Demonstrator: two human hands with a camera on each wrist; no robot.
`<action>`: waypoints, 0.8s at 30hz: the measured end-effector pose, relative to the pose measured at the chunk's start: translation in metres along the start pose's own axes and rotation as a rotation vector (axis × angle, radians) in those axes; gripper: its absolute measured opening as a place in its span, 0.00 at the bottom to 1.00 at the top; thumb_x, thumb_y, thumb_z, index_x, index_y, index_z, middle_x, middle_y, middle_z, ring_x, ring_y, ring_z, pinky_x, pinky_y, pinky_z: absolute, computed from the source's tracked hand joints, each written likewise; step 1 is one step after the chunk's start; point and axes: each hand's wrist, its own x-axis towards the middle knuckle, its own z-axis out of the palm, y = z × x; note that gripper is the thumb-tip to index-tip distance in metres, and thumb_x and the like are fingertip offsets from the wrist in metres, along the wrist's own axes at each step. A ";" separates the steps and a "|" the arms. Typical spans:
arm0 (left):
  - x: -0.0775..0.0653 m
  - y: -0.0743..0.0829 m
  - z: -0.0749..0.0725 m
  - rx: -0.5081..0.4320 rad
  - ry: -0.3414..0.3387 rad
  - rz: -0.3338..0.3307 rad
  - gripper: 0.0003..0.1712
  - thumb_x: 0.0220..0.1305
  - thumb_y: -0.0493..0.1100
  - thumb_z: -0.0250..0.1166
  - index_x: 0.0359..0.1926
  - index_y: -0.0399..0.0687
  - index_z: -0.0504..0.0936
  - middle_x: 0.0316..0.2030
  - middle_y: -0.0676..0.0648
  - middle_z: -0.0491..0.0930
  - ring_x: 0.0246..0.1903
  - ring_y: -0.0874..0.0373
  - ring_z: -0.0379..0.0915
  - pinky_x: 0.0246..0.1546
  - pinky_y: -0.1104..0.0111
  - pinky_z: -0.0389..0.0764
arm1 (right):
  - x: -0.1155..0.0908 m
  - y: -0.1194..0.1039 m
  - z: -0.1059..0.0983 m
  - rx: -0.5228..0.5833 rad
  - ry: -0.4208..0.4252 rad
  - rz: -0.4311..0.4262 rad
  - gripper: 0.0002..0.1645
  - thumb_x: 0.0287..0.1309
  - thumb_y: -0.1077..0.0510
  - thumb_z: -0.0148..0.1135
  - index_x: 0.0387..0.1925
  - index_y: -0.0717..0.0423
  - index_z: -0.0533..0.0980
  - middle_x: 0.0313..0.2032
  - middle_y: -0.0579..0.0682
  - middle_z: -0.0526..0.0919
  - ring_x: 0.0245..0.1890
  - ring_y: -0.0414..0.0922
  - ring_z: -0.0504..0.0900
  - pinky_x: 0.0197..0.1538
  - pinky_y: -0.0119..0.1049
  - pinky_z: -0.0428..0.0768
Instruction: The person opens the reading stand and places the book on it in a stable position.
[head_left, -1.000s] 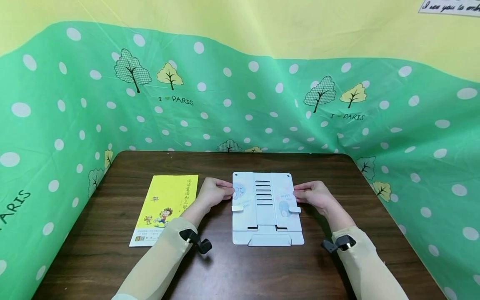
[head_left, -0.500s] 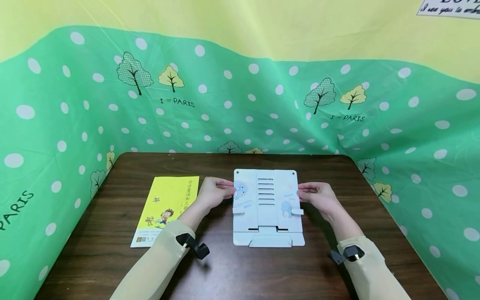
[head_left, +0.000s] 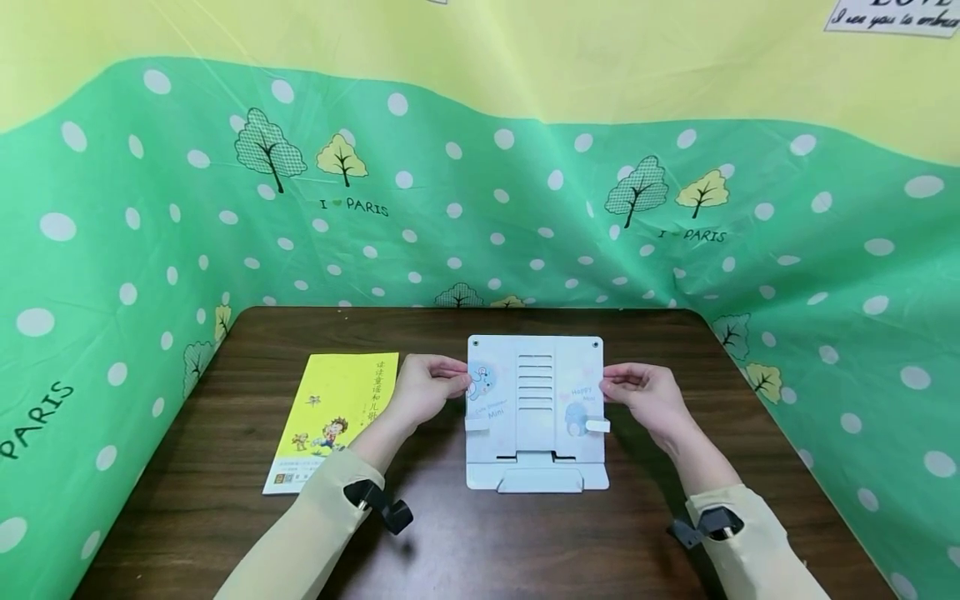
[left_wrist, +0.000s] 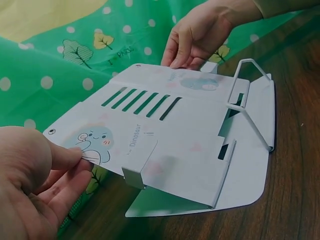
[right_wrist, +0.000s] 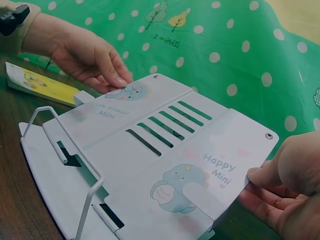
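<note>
A white book stand [head_left: 536, 429] with dinosaur drawings and a column of slots stands on the table in front of me. Its back panel is tilted up off its flat base plate, as both wrist views show. My left hand [head_left: 423, 390] pinches the panel's left edge between thumb and fingers. On the opposite edge, my right hand [head_left: 651, 400] holds the panel the same way. In the left wrist view the wire rest [left_wrist: 239, 107] sticks up at the stand's front. Small side clips [right_wrist: 197, 197] lie along the panel's edges.
A yellow children's book [head_left: 330, 400] lies on the dark wooden table [head_left: 525, 550] left of the stand, partly behind my left forearm. Green and yellow printed cloth [head_left: 510, 200] hangs around the table's back and sides.
The stand's panel has tilted up further, its top edge rising and looking wider. My right hand has shifted slightly to the right with its edge; both hands keep their hold.
</note>
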 end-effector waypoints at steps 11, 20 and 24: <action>-0.012 0.008 -0.001 0.054 0.009 0.072 0.06 0.64 0.35 0.77 0.41 0.41 0.92 0.34 0.47 0.90 0.35 0.53 0.88 0.39 0.64 0.89 | -0.011 -0.006 -0.003 -0.021 0.024 -0.045 0.17 0.69 0.64 0.70 0.55 0.71 0.81 0.46 0.65 0.85 0.42 0.51 0.88 0.47 0.29 0.86; -0.020 0.012 -0.002 0.109 0.017 0.160 0.05 0.63 0.36 0.78 0.39 0.41 0.92 0.33 0.48 0.90 0.33 0.55 0.86 0.37 0.65 0.87 | -0.019 -0.005 -0.006 -0.032 0.031 -0.074 0.15 0.68 0.64 0.71 0.52 0.69 0.82 0.46 0.65 0.85 0.46 0.64 0.86 0.47 0.29 0.86; -0.024 0.013 -0.003 0.128 0.015 0.170 0.04 0.63 0.37 0.78 0.39 0.43 0.92 0.33 0.50 0.89 0.34 0.56 0.86 0.37 0.65 0.87 | -0.023 -0.005 -0.006 -0.037 0.039 -0.089 0.14 0.68 0.64 0.72 0.51 0.69 0.83 0.45 0.65 0.86 0.45 0.64 0.86 0.47 0.29 0.86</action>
